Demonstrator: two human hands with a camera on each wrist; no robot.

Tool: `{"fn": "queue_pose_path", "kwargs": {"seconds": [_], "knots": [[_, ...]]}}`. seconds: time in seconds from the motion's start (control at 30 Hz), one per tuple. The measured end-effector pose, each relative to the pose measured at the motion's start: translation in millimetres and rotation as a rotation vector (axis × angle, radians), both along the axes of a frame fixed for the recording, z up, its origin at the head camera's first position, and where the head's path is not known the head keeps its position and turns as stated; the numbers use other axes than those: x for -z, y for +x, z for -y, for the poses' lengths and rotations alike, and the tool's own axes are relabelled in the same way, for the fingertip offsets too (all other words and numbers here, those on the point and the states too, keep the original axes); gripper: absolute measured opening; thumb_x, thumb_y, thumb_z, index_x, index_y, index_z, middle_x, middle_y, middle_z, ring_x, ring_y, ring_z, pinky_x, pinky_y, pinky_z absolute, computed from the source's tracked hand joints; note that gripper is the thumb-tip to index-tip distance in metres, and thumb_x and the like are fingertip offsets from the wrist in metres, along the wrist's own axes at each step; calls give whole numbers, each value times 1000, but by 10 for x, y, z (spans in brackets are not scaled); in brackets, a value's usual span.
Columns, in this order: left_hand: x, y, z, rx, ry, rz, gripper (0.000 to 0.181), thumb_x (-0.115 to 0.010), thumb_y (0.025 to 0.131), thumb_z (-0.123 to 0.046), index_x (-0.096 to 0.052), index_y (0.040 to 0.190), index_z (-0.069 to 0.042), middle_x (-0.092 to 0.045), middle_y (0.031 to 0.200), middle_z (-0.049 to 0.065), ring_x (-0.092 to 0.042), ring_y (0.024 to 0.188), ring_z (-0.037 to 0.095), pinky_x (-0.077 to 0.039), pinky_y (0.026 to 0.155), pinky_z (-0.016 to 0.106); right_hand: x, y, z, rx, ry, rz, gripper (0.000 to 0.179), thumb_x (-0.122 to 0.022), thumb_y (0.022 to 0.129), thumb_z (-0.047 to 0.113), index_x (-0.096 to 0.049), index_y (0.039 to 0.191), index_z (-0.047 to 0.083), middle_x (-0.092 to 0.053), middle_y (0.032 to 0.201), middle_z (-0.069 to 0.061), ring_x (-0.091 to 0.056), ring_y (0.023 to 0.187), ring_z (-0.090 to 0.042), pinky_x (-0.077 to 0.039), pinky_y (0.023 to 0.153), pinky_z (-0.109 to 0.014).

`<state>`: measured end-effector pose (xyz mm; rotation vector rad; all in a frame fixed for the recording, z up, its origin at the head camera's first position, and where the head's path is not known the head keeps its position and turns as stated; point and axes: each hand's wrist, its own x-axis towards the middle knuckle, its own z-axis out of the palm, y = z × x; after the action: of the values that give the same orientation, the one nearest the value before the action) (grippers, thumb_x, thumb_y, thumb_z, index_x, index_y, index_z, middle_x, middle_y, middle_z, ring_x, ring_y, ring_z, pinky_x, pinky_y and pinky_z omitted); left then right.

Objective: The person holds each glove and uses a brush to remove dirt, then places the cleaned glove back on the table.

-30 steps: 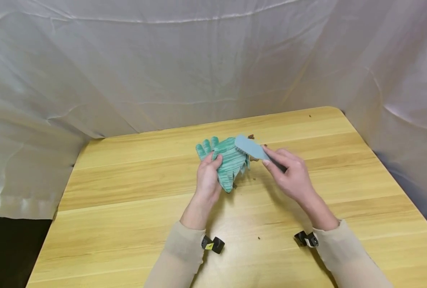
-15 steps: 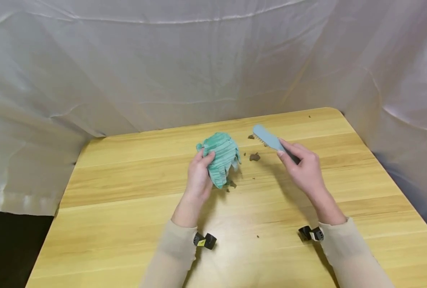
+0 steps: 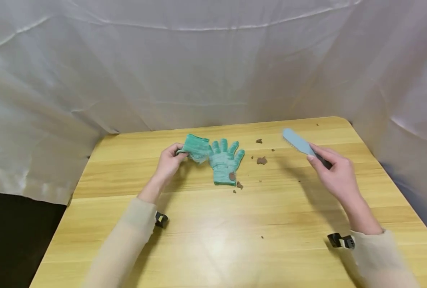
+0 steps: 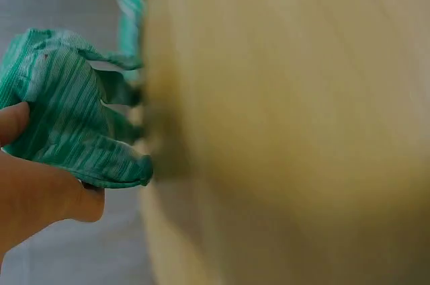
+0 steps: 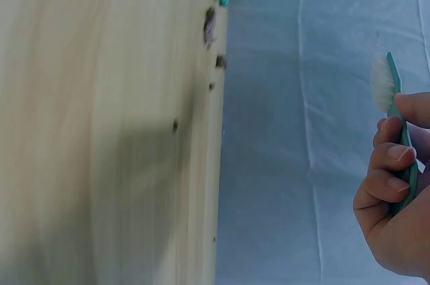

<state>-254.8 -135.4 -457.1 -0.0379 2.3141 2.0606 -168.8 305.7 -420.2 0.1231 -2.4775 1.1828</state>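
Note:
In the head view, a green striped knit glove (image 3: 197, 146) is pinched near its edge by my left hand (image 3: 168, 162). The left wrist view shows that glove (image 4: 67, 110) between thumb and fingers, its glove fingers hanging loose. A second green glove (image 3: 222, 162) lies flat on the table just right of it, fingers spread toward the back. A brown flake (image 3: 232, 176) sits on its cuff. Out to the right, my right hand (image 3: 337, 176) grips the dark handle of a light-blue brush (image 3: 297, 141). White bristles (image 5: 383, 85) show in the right wrist view; the brush touches nothing else.
Brown crumbs (image 3: 261, 160) lie scattered on the wooden table (image 3: 199, 228), mostly right of the flat glove. Pale cloth curtain (image 3: 206, 72) hangs behind the back edge and along both sides.
My left hand has moved left with its glove, uncovering the glove lying flat. The brush, over the held glove a second ago, has moved away to the right in my right hand.

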Motion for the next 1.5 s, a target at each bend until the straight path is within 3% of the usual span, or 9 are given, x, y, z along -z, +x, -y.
{"fn": "queue_pose_path", "kwargs": {"seconds": [0.17, 0.37, 0.5, 0.67, 0.8, 0.97, 1.1, 1.23, 1.5], "knots": [[101, -32, 218, 6, 8, 152, 21, -60, 104, -6, -63, 123, 2, -63, 108, -1, -55, 98, 11, -50, 84, 22, 48, 76, -157, 15, 50, 20, 39, -71, 100, 20, -69, 138, 12, -59, 106, 33, -50, 75, -3, -38, 60, -14], [42, 43, 332, 21, 96, 321, 42, -55, 107, -13, -48, 145, 4, -58, 126, 10, -60, 103, 15, -54, 89, 25, 54, 127, -182, 21, 84, 40, 38, -72, 99, 20, -70, 137, 13, -58, 101, 35, -49, 72, -3, -38, 57, -17], [64, 122, 374, 117, -185, 326, 50, -56, 107, -14, -42, 150, 6, -54, 140, 20, -57, 118, 25, -50, 104, 39, 27, 142, -158, 17, 114, 41, 38, -72, 99, 19, -70, 136, 12, -56, 99, 36, -48, 71, -3, -37, 57, -18], [41, 239, 366, 202, -615, 169, 66, -66, 101, -13, -33, 151, 13, -46, 145, 33, -50, 133, 44, -43, 113, 55, 5, 144, -131, 8, 127, 18, 38, -73, 98, 16, -71, 135, 11, -56, 100, 37, -48, 73, -2, -37, 59, -16], [-22, 350, 365, 286, -854, -52, 70, -69, 98, -12, -32, 153, 12, -31, 157, 33, -40, 141, 50, -38, 115, 60, 20, 140, -128, -3, 151, 27, 38, -73, 98, 15, -70, 135, 10, -68, 100, 13, -47, 70, -4, -37, 57, -19], [-54, 421, 408, 540, -1025, -246, 52, -62, 102, -5, -51, 152, -5, -28, 170, 13, -26, 153, 46, -26, 119, 68, 60, 104, -173, -65, 260, 123, 40, -69, 101, 21, -67, 138, 5, -72, 111, -22, -51, 76, -15, -37, 59, -24], [-53, 419, 427, 638, -1216, -164, 53, -56, 108, -18, -44, 159, -15, -24, 171, 9, -24, 154, 44, -30, 116, 70, 79, 89, -210, -120, 317, 174, 42, -66, 103, 23, -65, 139, 1, -69, 121, -28, -57, 85, -28, -41, 65, -28], [-78, 393, 406, 584, -1385, -35, 61, -47, 110, -40, -31, 165, -18, -23, 170, 18, -31, 149, 44, -41, 110, 63, 75, 102, -236, -109, 304, 191, 43, -64, 104, 25, -64, 141, 3, -67, 129, -29, -59, 92, -30, -42, 70, -26], [-169, 441, 407, 474, -1410, 26, 58, -34, 111, -40, -52, 150, -1, -57, 133, 24, -57, 117, 37, -51, 92, 54, 57, 136, -254, -114, 301, 212, 44, -65, 104, 26, -63, 142, 3, -69, 125, -27, -56, 86, -25, -40, 66, -24]]}}
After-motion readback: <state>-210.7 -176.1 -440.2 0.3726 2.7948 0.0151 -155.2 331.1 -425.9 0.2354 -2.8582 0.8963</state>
